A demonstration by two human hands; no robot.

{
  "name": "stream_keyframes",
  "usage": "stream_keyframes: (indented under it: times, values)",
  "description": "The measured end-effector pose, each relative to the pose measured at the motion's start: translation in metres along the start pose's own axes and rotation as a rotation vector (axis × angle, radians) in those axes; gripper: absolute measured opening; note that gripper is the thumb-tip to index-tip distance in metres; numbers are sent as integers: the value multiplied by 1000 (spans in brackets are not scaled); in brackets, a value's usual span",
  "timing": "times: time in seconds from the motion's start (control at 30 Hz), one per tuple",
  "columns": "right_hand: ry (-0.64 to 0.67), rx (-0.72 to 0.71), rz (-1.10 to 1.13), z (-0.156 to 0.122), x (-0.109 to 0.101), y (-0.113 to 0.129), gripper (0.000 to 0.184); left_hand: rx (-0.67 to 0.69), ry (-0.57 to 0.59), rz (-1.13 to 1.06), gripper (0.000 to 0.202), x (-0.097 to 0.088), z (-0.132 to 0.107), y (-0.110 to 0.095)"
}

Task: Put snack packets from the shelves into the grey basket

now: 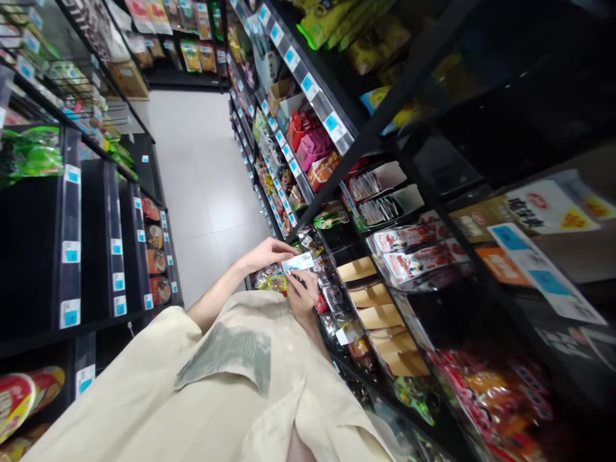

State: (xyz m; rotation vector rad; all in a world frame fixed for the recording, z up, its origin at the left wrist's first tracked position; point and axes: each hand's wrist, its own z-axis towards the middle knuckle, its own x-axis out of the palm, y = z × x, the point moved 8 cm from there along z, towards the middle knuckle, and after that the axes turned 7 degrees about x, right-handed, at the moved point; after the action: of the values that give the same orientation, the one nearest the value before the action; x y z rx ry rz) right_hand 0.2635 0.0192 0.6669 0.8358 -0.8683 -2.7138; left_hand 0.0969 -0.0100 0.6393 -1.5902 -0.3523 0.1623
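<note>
Price label [299, 262], as I take the small white-and-blue card to be, sits out in front of the person's body, between the two hands. The left hand [264, 253] reaches in from one side, thumb and fingers drawn nearly together at the label's upper edge. The right hand [304, 292] comes from below, its fingers curled and closed against the lower edge; how hard either one presses, I can't tell from here. The step in hand looks like handling or turning the card in both hands. The next move, I'd judge, calls for a light pinch by the edges, with the printed face left uncovered.

Just beside the right hand, wrapped packets [332, 298] crowd a low shelf. Further out past that hand stand brown cartons [380, 316], and above them red-and-white packets [418, 256]. Beyond the grip, similar blue-marked tags [310, 85] line a shelf edge. On the left hand's far side, pale floor [202, 167] runs up the aisle; nearest the body, a beige garment [231, 410] spreads below both wrists.
</note>
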Motion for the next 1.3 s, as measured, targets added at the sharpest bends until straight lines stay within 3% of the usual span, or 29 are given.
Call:
stream_keyframes:
  times: [0.33, 0.5, 0.57, 0.67, 0.73, 0.83, 0.97, 1.17, 1.3]
  values:
    - [14, 51, 85, -6, 2, -8, 34, -28, -13, -35, 50, 3, -5, 21]
    - [-43, 363, 105, -5, -5, -36, 22, -58, -12, 127, 41, -3, -15, 43]
    - [60, 488, 140, -4, 3, -51, 19, -64, 2, 233, 32, -3, -20, 54]
    - [366, 580, 229, -11, 25, -65, 13, -57, 18, 369, 22, -1, -30, 66]
    - [549, 628, 278, -22, 37, -71, 11, -56, 23, 411, 21, 2, -37, 72]
    - [714, 723, 319, -41, 46, -80, 9, -58, 26, 416, 23, 7, -49, 80]
    - [865, 792, 291, -61, 56, -87, 12, -70, -2, 379, 19, 13, -64, 92]
    - [1068, 753, 199, -72, 76, -93, 9, -100, -78, 378, 15, 14, -77, 110]
    - [977, 738, 188, -58, 80, -125, 14, -79, -269, 431, 22, -12, -87, 107]
